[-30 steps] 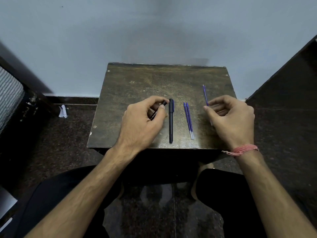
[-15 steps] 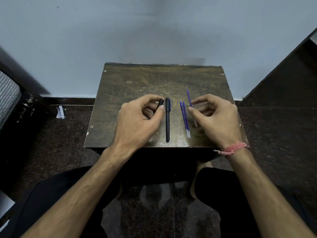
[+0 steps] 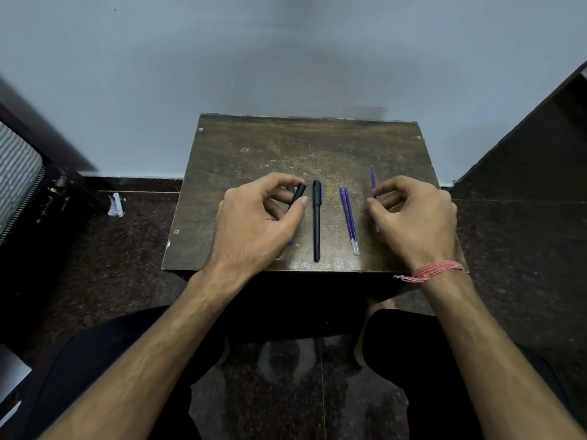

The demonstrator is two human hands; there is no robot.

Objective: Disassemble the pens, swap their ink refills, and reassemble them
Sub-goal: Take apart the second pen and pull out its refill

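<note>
A small dark wooden table (image 3: 247, 160) carries the pen parts. My left hand (image 3: 254, 223) pinches a black pen barrel (image 3: 298, 195) between thumb and fingers; a bit of blue shows behind it. Just right of it a capped black pen (image 3: 316, 217) lies lengthwise on the table. Two blue ink refills (image 3: 348, 217) lie side by side further right. My right hand (image 3: 413, 217) grips a third blue refill (image 3: 373, 177), whose tip sticks out past the fingers toward the wall; the hand hides most of it.
The table stands against a pale wall (image 3: 286, 58). Dark stone floor (image 3: 127, 249) surrounds it, with a scrap of white paper (image 3: 115, 204) at the left. A dark panel (image 3: 524, 154) rises on the right and a striped object (image 3: 16, 173) on the left. My knees sit under the near edge.
My right hand moved left toward the two lying refills with its refill, then back out to the right. My left hand keeps its hold on the black barrel.
</note>
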